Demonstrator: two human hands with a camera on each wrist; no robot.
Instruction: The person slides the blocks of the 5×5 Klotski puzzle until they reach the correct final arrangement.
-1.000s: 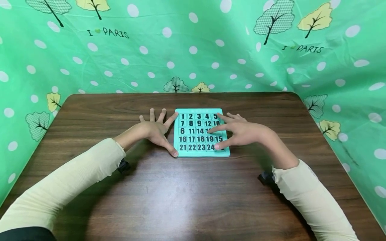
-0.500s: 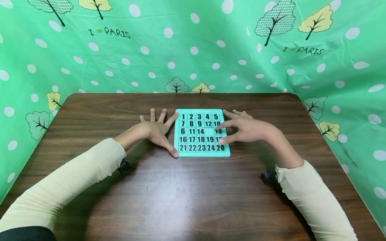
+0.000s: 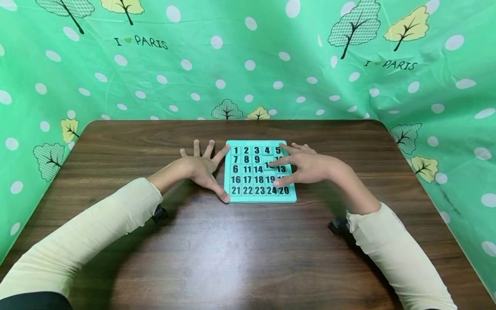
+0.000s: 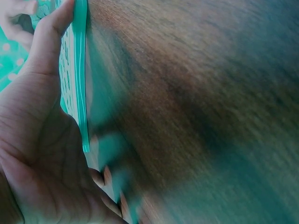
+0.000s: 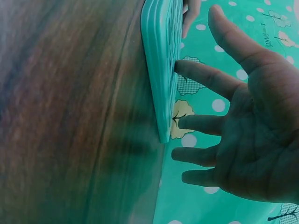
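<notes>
A turquoise sliding number puzzle (image 3: 260, 199) lies flat on the table, its square tiles printed with black numbers. Along its left side is my left hand (image 3: 199, 168), fingers spread, with the thumb at the near corner and the index finger at the far corner. My right hand (image 3: 311, 167) reaches over the right side with extended fingers. Its index fingertip touches a partly covered tile (image 3: 268, 165) that sits between the second and third rows of the fourth column. In the right wrist view the index finger (image 5: 205, 74) meets the puzzle's face, while the thumb stands apart from it.
The brown wood-grain table (image 3: 232, 258) extends around the puzzle. Behind it and at both sides hangs a green curtain (image 3: 248, 77) with white dots and printed trees. Dark wrist devices (image 3: 338, 226) sit under the cuffs.
Tile 13 slid right into the third row's last place, leaving a gap. My right hand drew back right, then came left again, and tile 12 has moved down toward that gap. My left hand stayed put.
</notes>
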